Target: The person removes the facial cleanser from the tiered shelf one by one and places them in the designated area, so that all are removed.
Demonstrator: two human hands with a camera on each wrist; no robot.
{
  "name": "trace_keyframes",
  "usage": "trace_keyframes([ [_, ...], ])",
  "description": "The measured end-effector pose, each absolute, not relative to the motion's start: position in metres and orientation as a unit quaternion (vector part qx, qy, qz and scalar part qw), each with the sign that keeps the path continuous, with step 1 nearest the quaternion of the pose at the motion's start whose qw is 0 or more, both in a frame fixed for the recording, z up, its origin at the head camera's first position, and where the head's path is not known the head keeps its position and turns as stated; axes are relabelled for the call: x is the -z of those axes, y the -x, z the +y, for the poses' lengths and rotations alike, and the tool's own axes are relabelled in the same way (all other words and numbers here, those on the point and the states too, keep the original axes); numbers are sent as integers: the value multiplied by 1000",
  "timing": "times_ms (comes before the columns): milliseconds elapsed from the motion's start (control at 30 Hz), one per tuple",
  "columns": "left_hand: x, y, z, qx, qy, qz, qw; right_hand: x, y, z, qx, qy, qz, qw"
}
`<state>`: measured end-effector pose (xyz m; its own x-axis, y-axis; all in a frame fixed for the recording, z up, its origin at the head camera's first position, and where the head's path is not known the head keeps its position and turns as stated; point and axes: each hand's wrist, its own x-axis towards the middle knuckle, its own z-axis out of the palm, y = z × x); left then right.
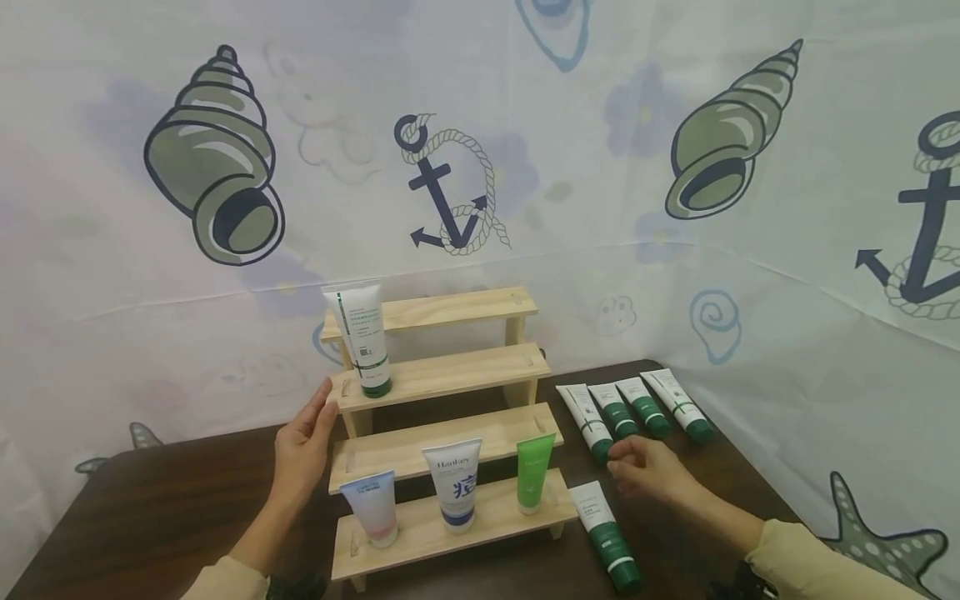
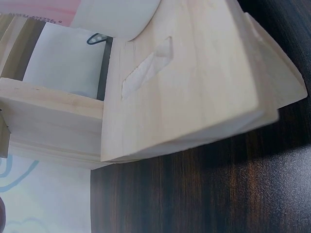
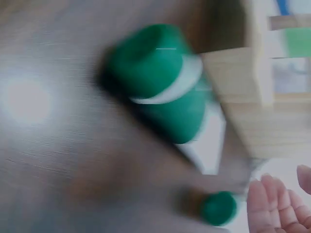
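Left hand point(image 1: 302, 442) is sitting at the left end of the wooden rack point(image 1: 450, 372), by the third step counting from the near side; fingers fairly straight, gripping no tube, can't tell how firmly it's touching the wood

Right hand point(image 1: 648, 471) is hovering on the right, just beside the row of tubes; fingers are curving loosely, palm is showing bare in the right wrist view

Tall white tube point(image 1: 362, 329) is standing cap down on that third step, left end: white body, thin green stripe down its left side, green band low, dark green cap, small dark code patch

Near step is carrying three more, left to right: blue-to-pink tube point(image 1: 372, 508), white tube with blue print point(image 1: 454, 479) reading "Hankey", slim bright green tube point(image 1: 534, 473)

Dark table point(image 1: 150, 508), right of rack: four tubes are lying in a far row, caps nearer: white one point(image 1: 583, 414), two short green-and-white ones point(image 1: 615, 412), another white one point(image 1: 678, 402), all green-capped

Nearer, a larger green-and-white tube point(image 1: 609, 537) is lying alone beside the near step, white end far, green cap near; it's showing blurred in the right wrist view
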<state>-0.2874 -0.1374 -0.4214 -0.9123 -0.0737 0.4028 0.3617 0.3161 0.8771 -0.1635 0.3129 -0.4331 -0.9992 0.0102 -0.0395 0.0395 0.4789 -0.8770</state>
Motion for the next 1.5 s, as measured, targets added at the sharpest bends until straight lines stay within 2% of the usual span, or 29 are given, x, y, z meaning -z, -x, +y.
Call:
trace_keyframes([
  [300, 422, 289, -140, 578, 87, -791, 182, 345, 179, 288, 507, 63, 844, -161],
  [467, 422, 288, -141, 581, 85, -788, 183, 308, 188, 260, 518, 96, 828, -191],
  [567, 424, 288, -141, 579, 81, -791, 178, 292, 195, 240, 523, 121, 824, -183],
  [933, 426, 285, -141, 571, 76, -799, 174, 253, 225, 166, 590, 182, 780, -101],
  [1200, 427, 286, -139, 579, 82, -790, 185, 248, 248, 124, 611, 172, 771, -52],
  [1500, 426, 287, -138, 579, 83, -789, 188, 249, 266, 92, 602, 155, 782, -35],
])
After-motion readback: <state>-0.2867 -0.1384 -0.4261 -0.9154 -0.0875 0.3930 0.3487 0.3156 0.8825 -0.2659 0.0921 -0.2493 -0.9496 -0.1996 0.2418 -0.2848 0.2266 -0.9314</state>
